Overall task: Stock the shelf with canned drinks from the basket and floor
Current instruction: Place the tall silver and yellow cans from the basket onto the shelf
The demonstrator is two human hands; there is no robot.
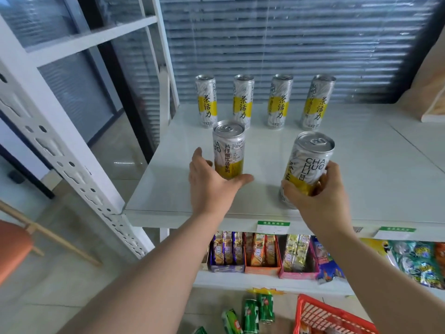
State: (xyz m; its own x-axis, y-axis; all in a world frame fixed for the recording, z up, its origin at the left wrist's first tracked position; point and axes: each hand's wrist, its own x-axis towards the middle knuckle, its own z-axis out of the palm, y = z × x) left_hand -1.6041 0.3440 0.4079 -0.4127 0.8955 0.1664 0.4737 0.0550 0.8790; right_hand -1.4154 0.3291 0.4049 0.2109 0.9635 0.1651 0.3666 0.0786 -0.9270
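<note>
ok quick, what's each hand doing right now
Left hand: open, fingers straight, at the base of the front-left white-and-yellow metal drink can.
Right hand: closed, gripping the tilted front-right white-and-yellow metal drink can.

Six cans (pixel 228 150), apparently all on shelf (pixel 361 169)

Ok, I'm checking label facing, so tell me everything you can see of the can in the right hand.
The can is slim, silvery metal, with a white-grey swirled label, a yellow band low down and dark letters CHA HUO LI facing the camera. Its pull tab lies flat, unopened. It leans slightly, low end near the front of the white shelf; the right hand grips its lower half.
</note>
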